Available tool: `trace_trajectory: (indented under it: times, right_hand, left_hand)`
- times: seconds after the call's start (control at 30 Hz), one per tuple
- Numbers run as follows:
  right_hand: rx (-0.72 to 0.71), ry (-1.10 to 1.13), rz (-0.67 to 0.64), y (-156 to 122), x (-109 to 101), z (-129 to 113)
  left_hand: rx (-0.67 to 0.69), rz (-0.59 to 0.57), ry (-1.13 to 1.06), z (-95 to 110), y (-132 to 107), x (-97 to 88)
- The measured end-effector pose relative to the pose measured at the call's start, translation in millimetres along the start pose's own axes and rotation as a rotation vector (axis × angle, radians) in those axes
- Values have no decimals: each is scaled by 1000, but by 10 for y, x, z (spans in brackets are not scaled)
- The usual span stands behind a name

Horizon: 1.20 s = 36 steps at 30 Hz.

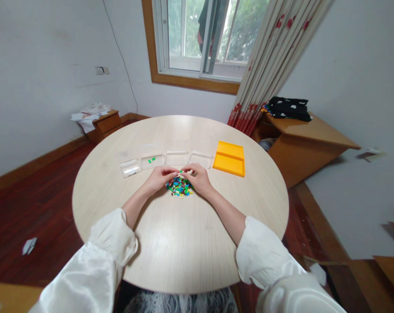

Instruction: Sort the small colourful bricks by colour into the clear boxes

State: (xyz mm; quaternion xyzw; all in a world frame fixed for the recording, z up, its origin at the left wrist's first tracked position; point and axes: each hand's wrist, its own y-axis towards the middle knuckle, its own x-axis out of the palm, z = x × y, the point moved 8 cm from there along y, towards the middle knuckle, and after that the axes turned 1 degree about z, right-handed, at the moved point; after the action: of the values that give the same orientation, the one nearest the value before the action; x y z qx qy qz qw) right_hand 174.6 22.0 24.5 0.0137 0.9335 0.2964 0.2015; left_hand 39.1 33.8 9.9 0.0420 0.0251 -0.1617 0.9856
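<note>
A pile of small toy building bricks (pixel 180 187) in blue, green, brown, yellow and white lies on the table. Just above its far edge, my left hand (pixel 161 177) and my right hand (pixel 198 177) come close together, fingertips pinched. A small green brick (pixel 181 171) shows at the fingertips of my right hand. Whatever the left fingertips pinch is too small to make out. Beyond my left hand, a clear plastic box (pixel 144 167) holds a couple of green bricks (pixel 151 160).
The round wooden table (pixel 184 243) carries more clear boxes in an arc, including a box at the left (pixel 131 173) and a box at the right (pixel 202 164). An open yellow case (pixel 228 174) stands to their right. A wooden cabinet (pixel 301 148) stands beyond the table.
</note>
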Motion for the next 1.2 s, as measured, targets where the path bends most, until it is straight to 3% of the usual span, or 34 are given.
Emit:
trace_trajectory:
  times: [0.53,1.2]
  right_hand:
    - [-84,-20,-17,-16,12,-82]
    - [-88,-21,-24,-9,18,-94]
  left_hand:
    - [-30,58,-19,24,-14,-20]
    - [-30,58,6,57,-19,-10]
